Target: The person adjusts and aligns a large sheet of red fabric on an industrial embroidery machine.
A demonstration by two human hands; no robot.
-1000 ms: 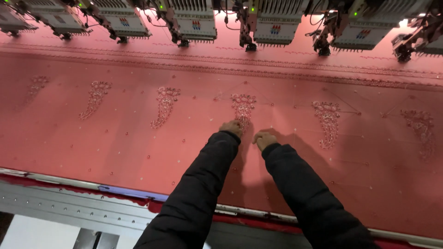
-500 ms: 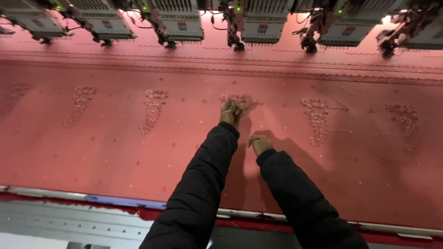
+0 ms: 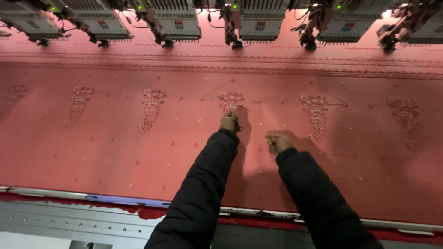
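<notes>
With the left hand [image 3: 229,121] pinched narrow at the lower edge of the middle motif [image 3: 230,100] and the right hand [image 3: 277,142] curled shut on the bare red cloth [image 3: 115,152] just beside it, holding nothing I can make out, I would keep the cloth flat and pluck gently, well short of the sewing heads [image 3: 256,20] beyond the fingers.

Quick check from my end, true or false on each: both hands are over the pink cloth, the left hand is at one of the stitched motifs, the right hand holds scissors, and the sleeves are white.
1. Both hands are over the pink cloth. True.
2. The left hand is at the lower end of a stitched motif. True.
3. The right hand holds scissors. False: it is a closed fist on the cloth, and no tool shows.
4. The sleeves are white. False: both sleeves are black.
5. Machine heads hang along the far edge. True.
</notes>
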